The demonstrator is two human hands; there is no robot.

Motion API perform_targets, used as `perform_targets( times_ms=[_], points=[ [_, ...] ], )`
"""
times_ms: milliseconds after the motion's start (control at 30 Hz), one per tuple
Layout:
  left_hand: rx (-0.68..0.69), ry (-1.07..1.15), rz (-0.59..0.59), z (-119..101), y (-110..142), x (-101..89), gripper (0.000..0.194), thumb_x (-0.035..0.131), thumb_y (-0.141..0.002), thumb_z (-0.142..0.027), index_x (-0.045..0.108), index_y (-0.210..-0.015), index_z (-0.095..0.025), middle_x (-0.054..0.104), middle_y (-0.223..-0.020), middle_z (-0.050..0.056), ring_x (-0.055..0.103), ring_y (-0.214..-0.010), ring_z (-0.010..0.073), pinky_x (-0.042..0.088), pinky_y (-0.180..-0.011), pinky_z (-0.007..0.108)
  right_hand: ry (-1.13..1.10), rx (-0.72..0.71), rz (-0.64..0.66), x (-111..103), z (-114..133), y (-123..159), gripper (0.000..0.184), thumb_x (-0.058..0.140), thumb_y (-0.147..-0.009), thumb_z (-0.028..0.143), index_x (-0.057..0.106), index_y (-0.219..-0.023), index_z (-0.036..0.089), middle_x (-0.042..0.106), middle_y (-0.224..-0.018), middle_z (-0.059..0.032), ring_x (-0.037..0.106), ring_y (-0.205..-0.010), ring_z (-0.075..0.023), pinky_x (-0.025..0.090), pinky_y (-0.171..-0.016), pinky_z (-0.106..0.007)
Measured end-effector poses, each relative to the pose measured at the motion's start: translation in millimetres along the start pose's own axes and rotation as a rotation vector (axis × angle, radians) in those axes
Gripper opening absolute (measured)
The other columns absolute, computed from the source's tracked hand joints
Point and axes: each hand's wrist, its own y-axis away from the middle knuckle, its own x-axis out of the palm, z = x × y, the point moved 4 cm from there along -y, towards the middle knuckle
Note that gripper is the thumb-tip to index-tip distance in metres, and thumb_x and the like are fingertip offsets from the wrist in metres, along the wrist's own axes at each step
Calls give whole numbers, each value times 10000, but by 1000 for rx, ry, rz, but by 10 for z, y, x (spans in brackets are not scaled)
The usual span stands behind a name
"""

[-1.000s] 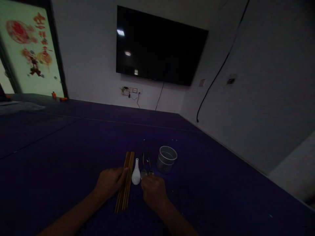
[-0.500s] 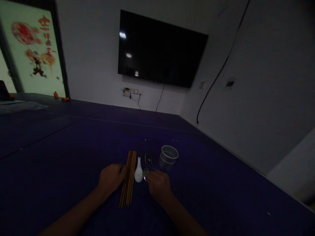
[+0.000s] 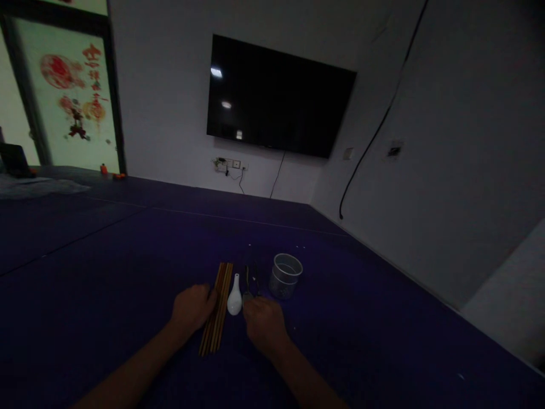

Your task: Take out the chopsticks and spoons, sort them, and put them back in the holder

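A bundle of several wooden chopsticks point(image 3: 219, 309) lies lengthwise on the dark blue-purple tabletop point(image 3: 140, 261). My left hand point(image 3: 193, 307) is closed at the bundle's left edge, thumb against the sticks, its other fingers partly hidden. Right of the chopsticks rests a white soup spoon point(image 3: 234, 302), bowl towards me. My right hand point(image 3: 264, 321) is curled over the near ends of a metal spoon point(image 3: 247, 295) and a second slim metal utensil point(image 3: 255, 279), whose kind I cannot tell. A grey metal cup point(image 3: 284, 278) stands upright just beyond that hand.
The table runs up to the wall below a large dark screen point(image 3: 279, 99). A black cable point(image 3: 374, 139) hangs along the right wall. Far left are a clear plastic sheet point(image 3: 42, 186), a dark device point(image 3: 15, 160) and small orange items point(image 3: 103, 168).
My right hand has shifted left and covers more of the metal spoon's bowl. The chopsticks slant slightly more, my left hand still beside them. The camera view has tipped up slightly.
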Motion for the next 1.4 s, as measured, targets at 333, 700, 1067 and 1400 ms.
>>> perform_targets(
  times_ms=[333,700,1067,1400],
  points=[
    [113,7,11,0,20,28,443,262,-935,-342,652,-821,-167,707,-829,94,671,-791,216,444,-658,282,2,118,-32,-124,-75,-255,209,441,-700,36,519,-584,192,570,-567,-9,524,-547,-132,316,-529,-244],
    [111,3,-3,30,10,43,409,291,-916,-330,655,-811,-176,711,-824,76,668,-808,208,444,-667,276,-40,211,21,-180,-186,-293,217,422,-687,32,516,-578,195,584,-554,6,547,-534,-122,310,-520,-232],
    [134,5,8,19,33,38,415,287,-918,-340,657,-823,-179,711,-824,78,668,-798,208,449,-678,282,22,258,79,-42,-218,-103,219,458,-705,22,529,-585,191,603,-579,-7,569,-560,-135,320,-531,-232],
    [149,-12,-1,7,54,33,407,292,-916,-311,665,-815,-186,708,-811,84,672,-787,205,455,-694,283,5,209,94,13,-59,-116,214,502,-699,1,568,-632,193,626,-653,-17,571,-634,-147,385,-586,-241]
  ],
)
